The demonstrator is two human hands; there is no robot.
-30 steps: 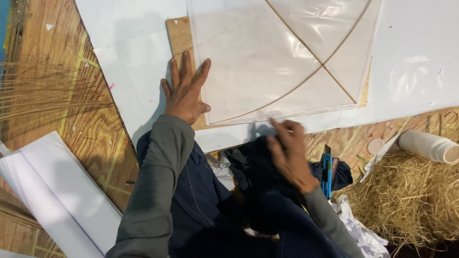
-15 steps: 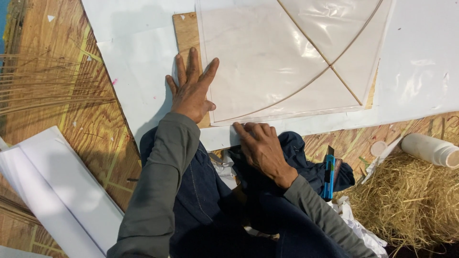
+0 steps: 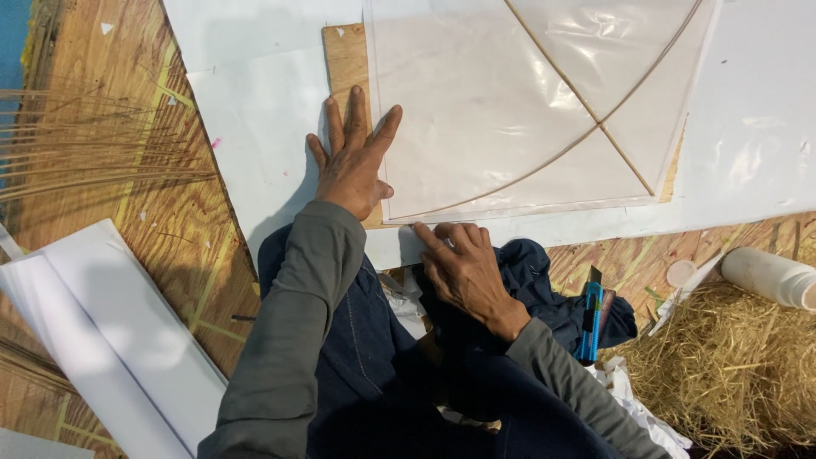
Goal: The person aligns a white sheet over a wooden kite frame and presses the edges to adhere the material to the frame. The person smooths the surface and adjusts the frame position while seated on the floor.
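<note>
left hand (image 3: pixel 355 166) lies flat and released on glossy clear plastic sheet (image 3: pixel 476 119); right hand (image 3: pixel 463 272) seemingly pinches its edge.

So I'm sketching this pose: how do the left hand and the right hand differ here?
The left hand lies flat with fingers spread, pointing away from the person; the right hand has its fingers curled together, pointing left. The left hand rests on the wooden board at the edge of the clear plastic sheet, the right hand lower, at the sheet's near corner on the white paper. Both wear grey sleeves and hold nothing.
</note>
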